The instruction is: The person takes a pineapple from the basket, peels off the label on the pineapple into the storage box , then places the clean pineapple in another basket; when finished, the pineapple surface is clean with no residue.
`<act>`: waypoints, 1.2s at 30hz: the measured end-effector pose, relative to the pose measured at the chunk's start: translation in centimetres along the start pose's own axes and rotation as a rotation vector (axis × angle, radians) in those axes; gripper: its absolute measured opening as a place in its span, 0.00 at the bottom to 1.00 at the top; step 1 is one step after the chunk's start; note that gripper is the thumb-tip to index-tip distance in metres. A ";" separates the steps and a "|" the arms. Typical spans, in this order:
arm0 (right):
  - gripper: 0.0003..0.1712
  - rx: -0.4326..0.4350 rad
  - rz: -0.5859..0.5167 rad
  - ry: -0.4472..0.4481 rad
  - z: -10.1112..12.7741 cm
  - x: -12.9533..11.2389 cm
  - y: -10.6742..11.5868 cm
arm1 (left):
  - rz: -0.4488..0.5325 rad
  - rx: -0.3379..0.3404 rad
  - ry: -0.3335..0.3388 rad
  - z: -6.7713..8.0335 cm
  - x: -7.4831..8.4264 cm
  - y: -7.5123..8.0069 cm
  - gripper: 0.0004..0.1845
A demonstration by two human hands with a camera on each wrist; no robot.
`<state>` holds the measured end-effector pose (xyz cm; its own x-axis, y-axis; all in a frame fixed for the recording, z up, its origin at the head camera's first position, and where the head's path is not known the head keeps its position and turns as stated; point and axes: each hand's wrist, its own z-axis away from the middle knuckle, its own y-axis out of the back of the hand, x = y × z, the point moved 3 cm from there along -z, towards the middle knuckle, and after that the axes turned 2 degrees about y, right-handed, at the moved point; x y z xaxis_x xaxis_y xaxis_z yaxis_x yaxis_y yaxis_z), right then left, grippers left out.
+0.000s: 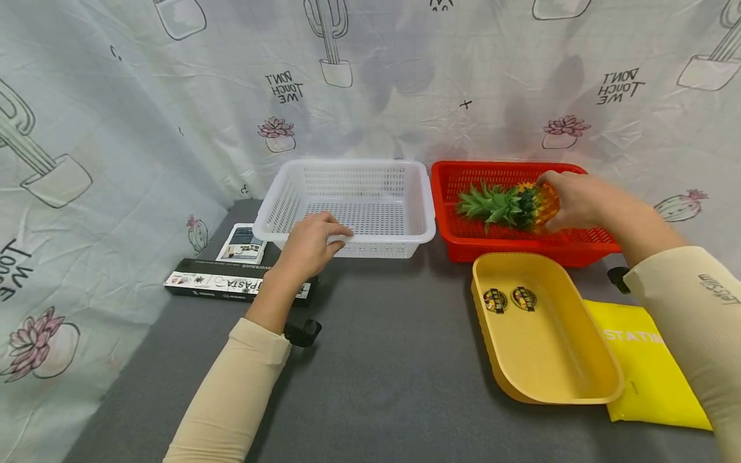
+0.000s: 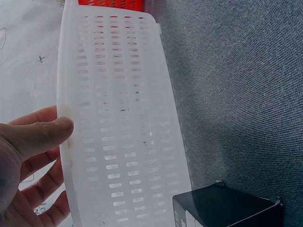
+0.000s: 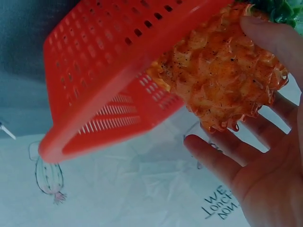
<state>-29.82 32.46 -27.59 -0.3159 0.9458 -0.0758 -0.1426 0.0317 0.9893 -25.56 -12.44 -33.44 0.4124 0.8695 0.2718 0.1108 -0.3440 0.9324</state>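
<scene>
My left hand (image 1: 311, 245) is at the near rim of the white perforated basket (image 1: 379, 249). In the left wrist view, the thumb lies over the basket's rim and the fingers pass behind it, pinching the edge. My right hand (image 1: 579, 199) grips a pineapple (image 1: 545, 204) by its orange body, thumb on one side and fingers around the other. Green leaves point left from the fruit, which lies on its side over the red perforated basket (image 1: 515, 249). The right wrist view shows the pineapple's bumpy base (image 3: 222, 75) close to the red rim; whether it touches the basket's bottom I cannot tell.
A yellow tray (image 1: 550, 347) with two round stickers stands before the red basket, beside a bright yellow packet (image 1: 648, 379). On the left lie a black pasta box (image 1: 214, 278) and a white printed packet (image 1: 242, 244). A patterned curtain (image 1: 382, 116) hangs behind the baskets.
</scene>
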 end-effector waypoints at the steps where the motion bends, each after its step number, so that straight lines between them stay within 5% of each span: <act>1: 0.49 -0.013 -0.008 -0.007 -0.2 0.1 -0.2 | 0.002 0.000 0.000 0.0 0.0 0.0 0.13; 19: 0.43 -0.168 -0.107 -0.079 -2.0 1.5 -3.6 | 0.002 0.021 -0.018 0.1 -0.2 -0.3 0.14; 36: 0.39 -0.162 -0.112 -0.096 -2.0 2.1 -5.2 | 0.005 0.029 -0.020 0.0 -0.3 -0.5 0.14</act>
<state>-31.63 33.60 -33.17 -0.1999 0.9659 -0.1646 -0.3235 0.0935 0.9416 -25.76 -12.54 -34.01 0.4308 0.8608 0.2710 0.1350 -0.3584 0.9238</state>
